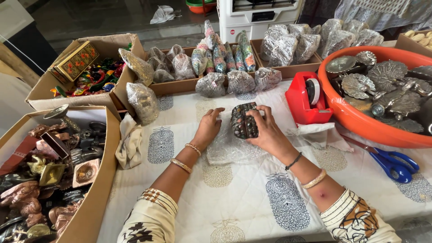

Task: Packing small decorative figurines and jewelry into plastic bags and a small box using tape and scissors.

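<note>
Far left, an open cardboard box [96, 198] brims with small metal figurines [42, 173], and behind it a second box [108, 45] holds brightly painted trinkets. Moving in, the left hand [208, 128] lies palm down, fingers loosely spread, pressing a sheet of bubble wrap [231, 148] onto the white printed cloth of the surface [252, 198]. Right beside it stands the small dark decorated box [244, 120], upright on the wrap, mid-surface. The right hand [270, 132] curls around that box's right side, fingers hooked over its top, thumb low: a firm grip. Beyond, wrapped bundles [238, 82] line shallow trays. Further right sit a red tape dispenser [306, 99], an orange tub [360, 121] of metal peacock pieces, and blue-handled scissors [396, 164].
</note>
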